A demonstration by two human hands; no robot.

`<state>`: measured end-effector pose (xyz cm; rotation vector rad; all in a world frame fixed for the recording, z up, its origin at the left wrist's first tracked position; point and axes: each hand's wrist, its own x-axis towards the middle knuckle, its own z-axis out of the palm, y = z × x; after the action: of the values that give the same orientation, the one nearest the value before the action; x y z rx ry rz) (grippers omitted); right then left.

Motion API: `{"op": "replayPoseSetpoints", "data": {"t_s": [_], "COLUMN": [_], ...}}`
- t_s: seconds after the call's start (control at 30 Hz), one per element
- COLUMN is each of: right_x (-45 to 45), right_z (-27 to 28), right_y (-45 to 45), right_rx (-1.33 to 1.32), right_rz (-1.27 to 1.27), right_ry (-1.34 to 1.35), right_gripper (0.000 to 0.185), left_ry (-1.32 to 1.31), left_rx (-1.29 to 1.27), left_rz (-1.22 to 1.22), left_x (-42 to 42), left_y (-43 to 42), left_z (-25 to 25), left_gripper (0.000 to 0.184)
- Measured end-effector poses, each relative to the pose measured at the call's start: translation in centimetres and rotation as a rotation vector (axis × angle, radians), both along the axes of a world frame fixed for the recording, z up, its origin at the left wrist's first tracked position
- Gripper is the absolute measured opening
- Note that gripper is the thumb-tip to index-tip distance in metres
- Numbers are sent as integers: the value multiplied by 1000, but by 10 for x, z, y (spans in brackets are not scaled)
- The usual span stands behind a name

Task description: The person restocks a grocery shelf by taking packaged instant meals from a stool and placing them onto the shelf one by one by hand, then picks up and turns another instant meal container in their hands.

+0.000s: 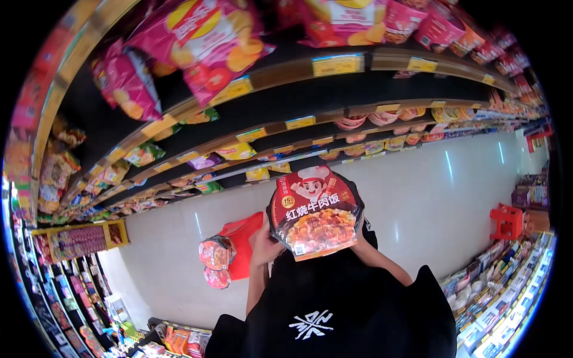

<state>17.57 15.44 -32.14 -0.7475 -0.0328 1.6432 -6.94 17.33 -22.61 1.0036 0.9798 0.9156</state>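
A round instant rice tub (316,212) with a red label, a cartoon chef and a picture of beef is held up in front of my chest. My left hand (264,243) grips its left edge, and my right hand (360,243) supports the lower right edge, its fingers mostly hidden behind the tub. A red bag (243,235) shows beside my left hand; I cannot tell whether it hangs from the arm or stands on the floor. At its left side sit a dark-rimmed food tub (216,253) and a pink-lidded round pack (216,277).
Long shelves (280,74) ahead carry chip bags (203,42), snack packs and instant noodle bowls (382,117). Pale floor (430,191) runs along the aisle. To the right are a red plastic stool (506,222) and a low display of packets (501,286).
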Motion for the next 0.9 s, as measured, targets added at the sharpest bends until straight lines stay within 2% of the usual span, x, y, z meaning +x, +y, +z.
{"op": "replayPoseSetpoints", "data": {"t_s": [0.07,0.17,0.27,0.3,0.33,0.4,0.43,0.5,0.57,0.67,0.77,0.8,0.9], "right_x": [13,24,32,32,40,40,40,53,67,72,90,86,96], "right_z": [-4,-17,-27,-19,14,39,52,83,115,106,96,86,114], "right_y": [0,4,9,16,31,53,63,76,88,100,114,123,134], "right_rx": [11,38,60,64,31,63,78,185,277,280,282,172,307], "right_rz": [-37,-95,-158,-174,-174,-220,-243,-266,-306,-333,-346,-427,-420], "right_ry": [-15,-50,-69,-67,34,30,28,-109,-277,-207,-354,-313,-600], "right_gripper": [42,42,42,42,41,39,38,38,38,39,38,35,33], "left_ry": [11,-5,128,152,128,75,133,246,190,200,238,137,103], "left_rx": [-55,42,98,106,88,56,95,169,193,252,308,266,232], "left_rz": [-71,-76,-122,-128,-123,-116,-132,-163,-139,-113,-95,-120,-7], "left_x": [11,35,48,53,58,53,61,69,92,103,125,127,133], "left_y": [13,37,48,53,56,66,71,83,91,107,122,125,130], "left_z": [3,13,8,9,11,14,14,13,27,33,33,27,22], "left_gripper": [59,58,57,57,58,58,58,57,52,47,46,52,60]}}
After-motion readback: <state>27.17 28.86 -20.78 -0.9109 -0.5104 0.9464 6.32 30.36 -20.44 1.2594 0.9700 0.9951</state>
